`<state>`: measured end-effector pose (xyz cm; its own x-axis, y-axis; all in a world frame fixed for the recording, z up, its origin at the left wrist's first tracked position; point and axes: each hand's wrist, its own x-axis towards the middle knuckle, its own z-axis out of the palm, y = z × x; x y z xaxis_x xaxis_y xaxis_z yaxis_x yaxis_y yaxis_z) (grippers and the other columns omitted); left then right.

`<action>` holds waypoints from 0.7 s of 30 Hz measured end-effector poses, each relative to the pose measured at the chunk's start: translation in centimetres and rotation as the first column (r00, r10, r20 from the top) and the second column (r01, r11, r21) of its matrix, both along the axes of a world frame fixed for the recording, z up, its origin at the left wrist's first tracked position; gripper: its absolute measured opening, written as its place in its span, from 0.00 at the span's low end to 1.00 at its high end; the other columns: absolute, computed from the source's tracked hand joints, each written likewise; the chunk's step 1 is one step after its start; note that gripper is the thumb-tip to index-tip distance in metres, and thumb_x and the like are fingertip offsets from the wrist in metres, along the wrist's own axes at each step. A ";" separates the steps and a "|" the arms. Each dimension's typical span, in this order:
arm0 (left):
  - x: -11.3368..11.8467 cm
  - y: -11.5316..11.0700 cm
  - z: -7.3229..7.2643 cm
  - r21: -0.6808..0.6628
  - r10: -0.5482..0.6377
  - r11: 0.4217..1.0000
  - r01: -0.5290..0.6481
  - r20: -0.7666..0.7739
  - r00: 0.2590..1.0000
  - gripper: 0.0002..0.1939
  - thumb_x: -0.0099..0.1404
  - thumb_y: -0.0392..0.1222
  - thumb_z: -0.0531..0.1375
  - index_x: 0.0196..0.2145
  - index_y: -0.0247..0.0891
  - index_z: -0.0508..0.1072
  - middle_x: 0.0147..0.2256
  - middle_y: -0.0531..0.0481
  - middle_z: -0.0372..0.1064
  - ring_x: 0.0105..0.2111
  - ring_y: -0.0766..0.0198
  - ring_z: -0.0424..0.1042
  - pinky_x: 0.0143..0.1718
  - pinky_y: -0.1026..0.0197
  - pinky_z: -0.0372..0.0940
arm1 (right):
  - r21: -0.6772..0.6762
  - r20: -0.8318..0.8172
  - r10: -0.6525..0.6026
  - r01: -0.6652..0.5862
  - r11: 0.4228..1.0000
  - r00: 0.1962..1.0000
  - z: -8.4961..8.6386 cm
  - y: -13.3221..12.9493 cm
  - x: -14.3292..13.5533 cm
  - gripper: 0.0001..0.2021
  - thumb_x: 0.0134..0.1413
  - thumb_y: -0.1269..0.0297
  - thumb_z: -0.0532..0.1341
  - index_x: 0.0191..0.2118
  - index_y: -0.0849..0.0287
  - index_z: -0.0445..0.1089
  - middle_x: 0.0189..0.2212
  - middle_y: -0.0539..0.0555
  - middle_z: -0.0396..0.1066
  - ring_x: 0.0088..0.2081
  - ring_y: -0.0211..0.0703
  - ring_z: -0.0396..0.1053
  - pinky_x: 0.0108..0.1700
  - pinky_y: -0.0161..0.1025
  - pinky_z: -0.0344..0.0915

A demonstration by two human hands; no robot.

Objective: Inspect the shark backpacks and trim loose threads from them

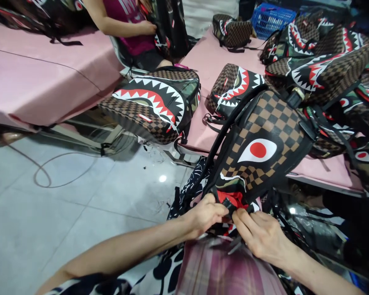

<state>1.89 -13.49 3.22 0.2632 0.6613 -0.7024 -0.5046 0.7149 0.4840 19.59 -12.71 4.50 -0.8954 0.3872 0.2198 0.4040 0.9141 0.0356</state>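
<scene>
A brown-and-black checkered backpack (272, 123) with a red-and-white eye rests upright across my lap, tilted to the right. At its lower end, my left hand (210, 215) is closed on the backpack's edge beside a dark strap piece. My right hand (260, 233) pinches the same edge just to the right, its fingertips close to the left ones. Between the hands, red and white printed fabric is bunched up. Whatever small part the fingertips cover is hidden. A black shoulder strap (224, 131) arches along the backpack's left side.
A pink-covered table (199, 65) ahead bears several similar shark-mouth backpacks, one (153, 102) overhanging its left end. Another pink table (33, 69) stands at left. A co-worker (126, 28) sits between them. A blue basket (272, 18) is at the back. A cable (49, 180) loops over the tiled floor.
</scene>
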 end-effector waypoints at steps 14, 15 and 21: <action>0.8 0.1 0.1 0.223 -0.148 0.963 0.154 -0.044 0.988 0.15 0.48 0.49 0.64 0.29 0.34 0.73 0.24 0.51 0.66 0.26 0.65 0.66 0.29 0.64 0.61 | -0.159 -0.104 -0.451 0.433 0.887 0.886 2.5 0.9 0.8 0.18 0.58 0.57 0.54 0.48 0.64 0.62 0.43 0.61 0.70 0.37 0.45 0.71 0.31 0.37 0.65; 0.8 0.1 0.3 0.215 -0.143 0.965 0.148 -0.035 0.989 0.16 0.48 0.50 0.64 0.29 0.34 0.73 0.24 0.51 0.67 0.26 0.64 0.67 0.29 0.64 0.62 | -0.142 -0.105 -0.484 0.469 0.872 0.869 2.7 0.7 0.5 0.15 0.59 0.58 0.53 0.47 0.63 0.63 0.42 0.60 0.71 0.35 0.44 0.71 0.31 0.37 0.65; 1.1 -0.1 0.7 0.236 -0.102 0.966 0.104 -0.022 0.995 0.14 0.47 0.49 0.65 0.24 0.35 0.72 0.20 0.54 0.65 0.23 0.67 0.66 0.30 0.64 0.64 | -0.097 -0.131 -0.492 0.483 0.870 0.861 3.1 -0.1 -0.8 0.09 0.60 0.67 0.52 0.42 0.61 0.67 0.33 0.55 0.73 0.30 0.40 0.70 0.31 0.35 0.63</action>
